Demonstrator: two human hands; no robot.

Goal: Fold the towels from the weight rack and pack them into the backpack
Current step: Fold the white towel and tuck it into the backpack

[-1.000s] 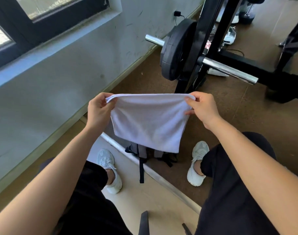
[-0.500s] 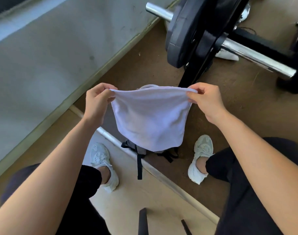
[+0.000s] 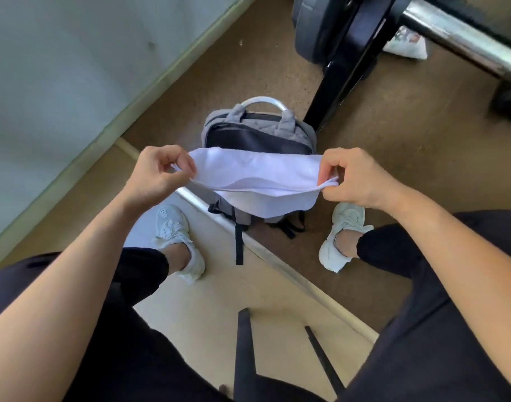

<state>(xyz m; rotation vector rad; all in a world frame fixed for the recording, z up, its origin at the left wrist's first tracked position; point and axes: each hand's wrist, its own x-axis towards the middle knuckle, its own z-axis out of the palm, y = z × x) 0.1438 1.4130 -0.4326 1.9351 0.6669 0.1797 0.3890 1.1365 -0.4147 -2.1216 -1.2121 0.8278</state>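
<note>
A white towel (image 3: 257, 178), folded over on itself, stretches between my two hands above the floor. My left hand (image 3: 158, 172) pinches its left corners and my right hand (image 3: 350, 177) pinches its right corners. Right below and behind it a grey backpack (image 3: 257, 132) stands on the floor between my feet, its dark top compartment showing and its handles up. The towel hides the backpack's lower front. The black upright of the weight rack (image 3: 344, 68) with a weight plate (image 3: 312, 27) and a steel bar (image 3: 463, 44) rises behind the backpack.
A pale wall (image 3: 59, 68) runs along the left. A metal strip (image 3: 277, 256) divides brown floor from a lighter floor panel. My feet in white sneakers (image 3: 175, 236) flank the backpack. Dark seat legs (image 3: 245, 349) show at the bottom.
The view has tipped downward and the backpack is now seen in full. My hands have lowered the towel and turned it flatter over the backpack, so it hangs shorter.
</note>
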